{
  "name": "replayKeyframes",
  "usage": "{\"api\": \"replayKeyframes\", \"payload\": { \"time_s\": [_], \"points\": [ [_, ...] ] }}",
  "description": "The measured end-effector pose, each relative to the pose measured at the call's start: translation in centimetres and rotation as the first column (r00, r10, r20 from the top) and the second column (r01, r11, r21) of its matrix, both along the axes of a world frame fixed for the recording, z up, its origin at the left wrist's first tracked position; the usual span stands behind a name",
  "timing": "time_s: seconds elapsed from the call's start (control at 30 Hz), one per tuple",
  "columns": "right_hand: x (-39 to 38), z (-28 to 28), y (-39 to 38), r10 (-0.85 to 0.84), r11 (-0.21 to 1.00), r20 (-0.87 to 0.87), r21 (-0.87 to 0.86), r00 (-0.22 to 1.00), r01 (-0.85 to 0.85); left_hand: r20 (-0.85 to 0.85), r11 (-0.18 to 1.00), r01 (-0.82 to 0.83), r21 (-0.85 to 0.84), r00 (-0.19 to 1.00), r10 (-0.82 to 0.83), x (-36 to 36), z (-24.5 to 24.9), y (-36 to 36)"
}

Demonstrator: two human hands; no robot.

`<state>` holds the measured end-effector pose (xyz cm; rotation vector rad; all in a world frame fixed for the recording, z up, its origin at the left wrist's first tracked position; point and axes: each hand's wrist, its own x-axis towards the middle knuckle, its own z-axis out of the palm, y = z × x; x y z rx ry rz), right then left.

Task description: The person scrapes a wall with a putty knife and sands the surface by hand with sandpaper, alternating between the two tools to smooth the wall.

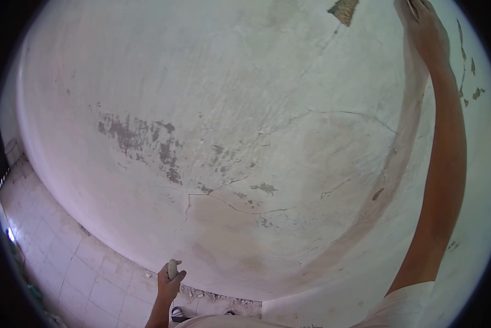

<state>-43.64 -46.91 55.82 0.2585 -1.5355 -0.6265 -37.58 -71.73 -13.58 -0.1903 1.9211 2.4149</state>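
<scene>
My left hand (170,281) is low in the view, closed around a pale, round-ended object (172,269) that looks like a handle; the rest of it is hidden by the fingers. Stretched up along the right side, my right hand (424,30) is against or close to the wall (245,82) at the top edge. Its fingers are curled, and a thin pale edge shows between them, too little to name. The whitish wall has cracks and grey patches of peeled paint. A brownish vertical band (401,147) runs below my right hand.
A broken brown patch (344,11) shows in the wall near the top. Light floor tiles (87,273) lie at the lower left, with crumbs of debris (223,298) along the wall's foot. A pale container (13,150) stands at the far left. A sandalled foot (178,313) shows below.
</scene>
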Motion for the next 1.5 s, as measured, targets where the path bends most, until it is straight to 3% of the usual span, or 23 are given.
{"api": "replayKeyframes", "payload": {
  "time_s": [0.17,0.27,0.37,0.43,0.47,0.5,0.57,0.67,0.77,0.8,0.87,0.9,0.93,1.0,1.1,1.23,1.27,1.5],
  "points": [
    [1.1,-2.5,-1.6,0.022,0.996,-0.008,-0.090,1.000,-0.022,-0.027,0.998,-0.012,-0.063,1.000,0.010,0.5,0.6,0.1],
    [-0.7,-1.9,0.0,0.096,0.994,-0.173,0.072,0.980,-0.085,-0.043,0.999,-0.036,-0.025,0.998,0.035,0.6,0.3,-0.1],
    [-0.5,-1.4,-0.3,0.066,0.996,-0.097,-0.046,0.993,-0.071,-0.054,0.999,-0.042,-0.005,0.998,0.042,1.0,1.1,-0.3],
    [-1.5,-0.5,0.4,0.080,0.996,-0.162,-0.010,0.983,-0.083,-0.094,1.000,-0.024,-0.003,0.995,0.023,1.3,0.7,-0.5],
    [-1.4,-0.5,0.8,0.094,0.995,-0.131,-0.003,0.987,-0.095,-0.244,0.992,-0.045,-0.117,0.970,0.015,1.0,-1.9,-0.7],
    [-1.1,-0.8,0.7,0.111,0.994,-0.097,0.005,0.989,-0.111,-0.238,0.993,-0.053,-0.106,0.971,0.026,0.9,-2.8,-0.7],
    [-1.0,-2.1,1.0,0.168,0.985,-0.071,0.051,0.983,-0.165,-0.214,0.994,-0.074,-0.083,0.975,0.054,0.6,-3.5,-0.9],
    [0.2,-3.3,3.1,0.123,0.928,0.001,0.356,0.992,-0.115,-0.161,0.995,-0.086,-0.044,0.984,0.078,1.5,-1.5,-1.1],
    [2.6,-1.8,6.5,-0.072,0.924,0.086,0.380,0.994,0.035,-0.226,0.994,-0.095,-0.058,0.971,0.079,1.2,-2.5,-1.6],
    [2.7,-1.3,7.8,0.112,0.892,-0.070,0.446,0.991,-0.070,-0.268,0.993,-0.098,-0.061,0.960,0.078,1.0,-2.9,-1.8],
    [3.9,1.0,10.6,0.015,0.918,-0.128,0.394,0.992,0.037,-0.240,0.996,-0.066,-0.064,0.970,0.049,1.3,-1.9,-1.7],
    [4.8,3.7,13.8,0.107,0.939,-0.019,0.331,0.994,-0.095,-0.220,0.996,-0.066,-0.064,0.974,0.050,1.8,-1.5,-1.6],
    [4.7,5.0,17.1,-0.054,0.987,-0.176,0.137,0.983,0.079,-0.212,0.995,-0.067,-0.069,0.976,0.051,2.1,-1.1,-1.6],
    [6.9,4.3,17.6,-0.148,0.981,-0.176,-0.151,0.973,0.122,-0.198,0.995,-0.063,-0.078,0.979,0.047,2.4,-0.4,-1.4],
    [7.3,5.1,19.6,-0.324,0.900,-0.213,-0.370,0.922,0.231,-0.134,0.999,-0.045,-0.026,0.990,0.041,2.9,0.5,-1.3],
    [6.7,6.5,18.6,-0.351,0.902,-0.248,-0.349,0.903,0.255,-0.127,0.999,-0.050,0.002,0.991,0.050,2.8,-0.3,-1.4],
    [6.4,6.8,17.4,-0.319,0.913,-0.235,-0.335,0.918,0.232,-0.150,0.998,-0.069,-0.004,0.986,0.068,2.3,-2.2,-1.3],
    [2.0,8.5,10.3,-0.056,0.980,-0.210,-0.200,0.976,0.013,-0.089,0.996,-0.038,0.076,0.995,0.044,2.0,-1.2,-0.8]
  ]
}}
